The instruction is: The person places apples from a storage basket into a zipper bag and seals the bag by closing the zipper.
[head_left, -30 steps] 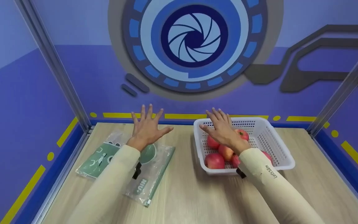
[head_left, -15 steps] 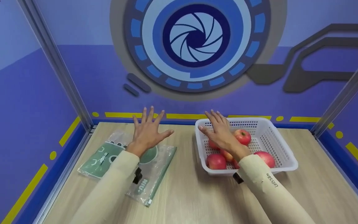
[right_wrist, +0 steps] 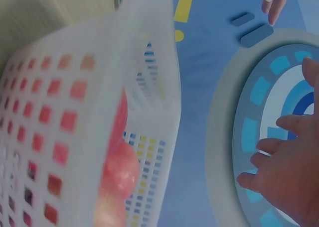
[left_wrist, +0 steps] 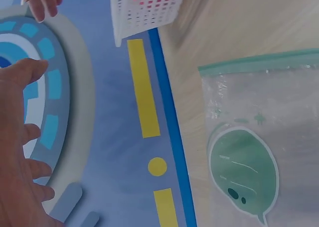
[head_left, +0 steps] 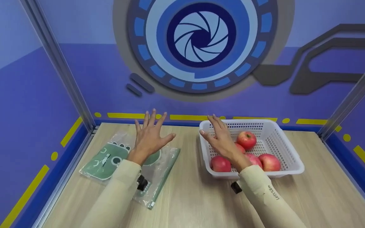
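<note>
My left hand (head_left: 150,139) hovers with fingers spread over a clear zip bag (head_left: 160,177) that has green printing and lies flat on the table. It holds nothing. My right hand (head_left: 222,139), fingers straight and thumb out, hangs above the left part of a white plastic basket (head_left: 288,152) and touches no fruit. Several red apples (head_left: 246,140) lie in the basket, some partly hidden by the right hand and forearm. In the left wrist view the bag's leaf-shaped green print (left_wrist: 244,170) shows. The right wrist view shows apples (right_wrist: 122,170) behind the perforated basket wall (right_wrist: 55,97).
The wooden table (head_left: 195,196) is enclosed by blue-purple printed panels (head_left: 84,85) with metal corner posts (head_left: 65,72). The back panel stands just beyond the fingertips. Small black devices (head_left: 142,183) sit under both wrists.
The right hand has shifted slightly left and toward me, uncovering more apples at the basket's middle and right. The left hand stays nearly in place. The view has shifted slightly.
</note>
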